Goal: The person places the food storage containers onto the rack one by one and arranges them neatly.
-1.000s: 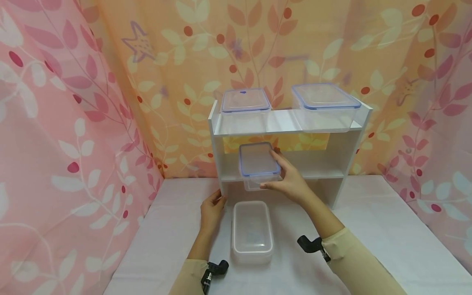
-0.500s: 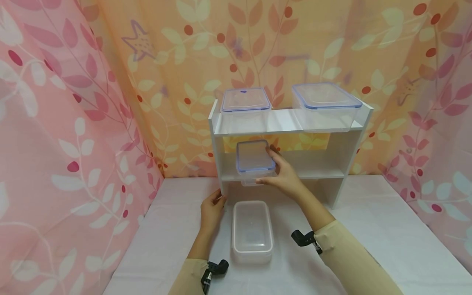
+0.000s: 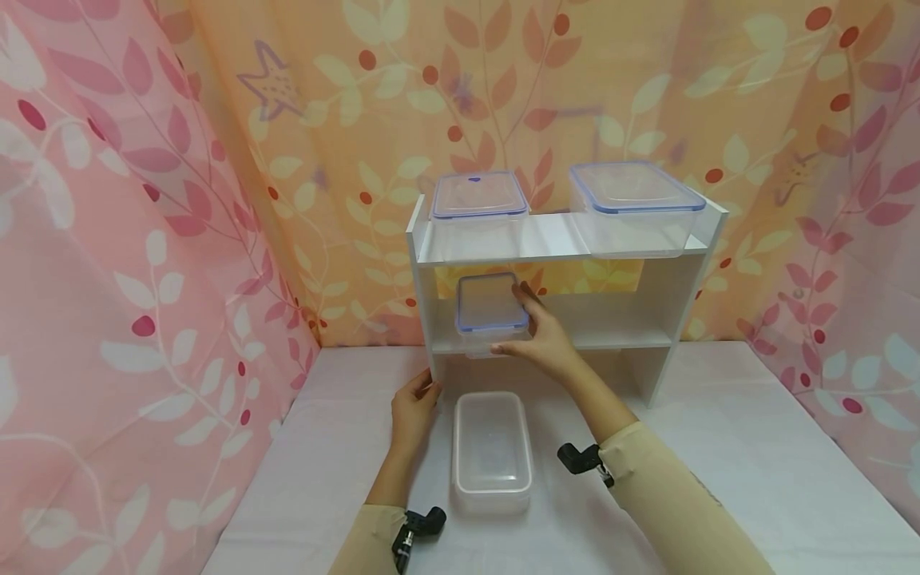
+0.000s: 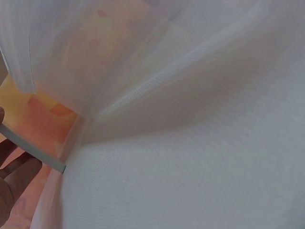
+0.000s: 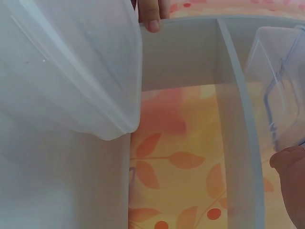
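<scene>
- Right hand (image 3: 545, 339) curled round small lidded box (image 3: 492, 302): thumb at the front side, fingers at the lid's right edge; palm-side contact hidden from us.
- Small box sits at the left end of the middle compartment's opening in the white shelf (image 3: 625, 329), bottom overlapping the board's front edge in head view; we can't tell if it touches the board.
- Right wrist view cuts the small box off at the frame's right edge; we see clear walls and a blue line only.
- Left hand (image 3: 414, 413) grips the shelf's left side panel low down, thumb and fingers either side; left wrist view crops the hand, the rest mostly pale blur.
- Small box: see-through plastic, rectangular, rounded corners, blue-rimmed clear lid, slightly tilted toward us.
- White-rimmed container (image 3: 492, 490): cloudy plastic, oblong, on white cloth (image 3: 302, 495); we can't tell if a lid covers it.
- Shelf: smooth flat panels; left top box (image 3: 477, 196) and right top box (image 3: 636, 188) up top, both blue-rimmed.
- Curtain (image 3: 345, 136) behind: leaf-print fabric.
</scene>
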The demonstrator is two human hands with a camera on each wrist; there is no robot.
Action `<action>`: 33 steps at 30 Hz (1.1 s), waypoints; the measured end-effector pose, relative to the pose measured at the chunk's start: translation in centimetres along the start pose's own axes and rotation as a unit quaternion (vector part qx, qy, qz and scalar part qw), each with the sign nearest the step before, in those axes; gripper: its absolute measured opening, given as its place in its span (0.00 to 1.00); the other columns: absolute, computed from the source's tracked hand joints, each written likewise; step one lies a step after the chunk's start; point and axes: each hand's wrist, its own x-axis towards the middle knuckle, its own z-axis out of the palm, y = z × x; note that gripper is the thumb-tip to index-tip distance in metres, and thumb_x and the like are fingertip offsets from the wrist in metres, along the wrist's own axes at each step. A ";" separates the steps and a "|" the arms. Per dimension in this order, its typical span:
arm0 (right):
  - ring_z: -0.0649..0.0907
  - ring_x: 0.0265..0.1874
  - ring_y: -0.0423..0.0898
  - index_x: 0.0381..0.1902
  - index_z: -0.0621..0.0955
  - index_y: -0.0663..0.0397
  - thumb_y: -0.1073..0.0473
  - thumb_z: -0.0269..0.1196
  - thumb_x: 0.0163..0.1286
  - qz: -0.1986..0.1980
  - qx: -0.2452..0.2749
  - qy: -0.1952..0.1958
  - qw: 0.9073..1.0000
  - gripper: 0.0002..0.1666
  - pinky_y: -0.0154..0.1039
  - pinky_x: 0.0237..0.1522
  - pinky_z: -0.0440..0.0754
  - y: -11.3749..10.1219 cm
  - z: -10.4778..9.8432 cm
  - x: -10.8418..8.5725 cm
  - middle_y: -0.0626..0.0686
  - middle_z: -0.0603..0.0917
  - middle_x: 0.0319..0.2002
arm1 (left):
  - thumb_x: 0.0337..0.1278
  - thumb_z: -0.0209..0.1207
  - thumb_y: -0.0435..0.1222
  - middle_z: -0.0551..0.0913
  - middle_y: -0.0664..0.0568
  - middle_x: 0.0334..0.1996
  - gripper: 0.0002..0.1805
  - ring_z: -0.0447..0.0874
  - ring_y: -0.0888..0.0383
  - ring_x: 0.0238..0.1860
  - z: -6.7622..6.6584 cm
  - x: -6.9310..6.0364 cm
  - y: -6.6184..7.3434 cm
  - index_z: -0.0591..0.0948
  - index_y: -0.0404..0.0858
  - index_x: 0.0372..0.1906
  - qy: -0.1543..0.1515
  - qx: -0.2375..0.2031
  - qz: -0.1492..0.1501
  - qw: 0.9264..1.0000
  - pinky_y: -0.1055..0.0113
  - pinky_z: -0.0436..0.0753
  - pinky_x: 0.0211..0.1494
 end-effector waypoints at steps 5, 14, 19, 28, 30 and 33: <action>0.48 0.81 0.51 0.83 0.53 0.48 0.62 0.81 0.54 0.005 -0.014 0.002 1.000 0.67 0.50 0.76 0.61 0.3 0.2 0.5 0.52 0.41 0.84 | 0.67 0.66 0.35 0.88 0.46 0.55 0.22 0.89 0.50 0.52 0.0 0.1 -0.1 0.82 0.35 0.64 -0.003 -0.001 -0.007 1.000 0.69 0.86 0.46; 0.48 0.82 0.50 0.83 0.52 0.51 0.57 0.83 0.52 0.001 -0.020 0.013 1.000 0.70 0.47 0.76 0.60 1.1 0.6 1.3 0.52 0.42 0.84 | 0.67 0.67 0.38 0.87 0.46 0.55 0.22 0.89 0.51 0.52 0.1 0.2 -0.1 0.83 0.39 0.64 -0.005 -0.004 -0.008 1.000 0.66 0.86 0.48; 0.48 0.82 0.49 0.83 0.52 0.50 0.59 0.82 0.52 -0.007 -0.016 0.016 1.000 0.70 0.47 0.76 0.60 1.4 0.9 1.6 0.54 0.41 0.84 | 0.67 0.66 0.38 0.88 0.47 0.55 0.22 0.89 0.51 0.52 0.0 0.1 -0.2 0.83 0.39 0.63 -0.005 -0.002 -0.013 1.000 0.68 0.86 0.47; 0.44 0.82 0.49 0.83 0.52 0.46 0.58 0.82 0.53 -0.001 -0.031 0.016 0.999 0.70 0.50 0.79 0.55 1.6 1.2 2.0 0.54 0.41 0.84 | 0.67 0.67 0.40 0.88 0.50 0.54 0.21 0.89 0.53 0.52 0.0 0.1 -0.2 0.84 0.42 0.62 -0.006 -0.007 -0.020 1.000 0.69 0.86 0.44; 0.44 0.82 0.51 0.83 0.53 0.45 0.58 0.82 0.53 0.003 -0.040 0.014 0.999 0.69 0.52 0.79 0.53 1.6 1.3 2.0 0.53 0.41 0.84 | 0.67 0.67 0.40 0.88 0.49 0.55 0.21 0.89 0.52 0.52 0.0 0.1 -0.3 0.84 0.42 0.62 -0.005 -0.006 -0.015 1.000 0.70 0.86 0.45; 0.44 0.82 0.54 0.83 0.54 0.46 0.57 0.82 0.52 0.000 -0.057 0.010 0.998 0.69 0.57 0.79 0.51 1.6 1.4 2.2 0.56 0.42 0.84 | 0.67 0.67 0.38 0.88 0.47 0.55 0.21 0.89 0.52 0.52 0.0 0.1 -0.3 0.84 0.41 0.63 -0.003 -0.005 -0.009 1.000 0.69 0.86 0.46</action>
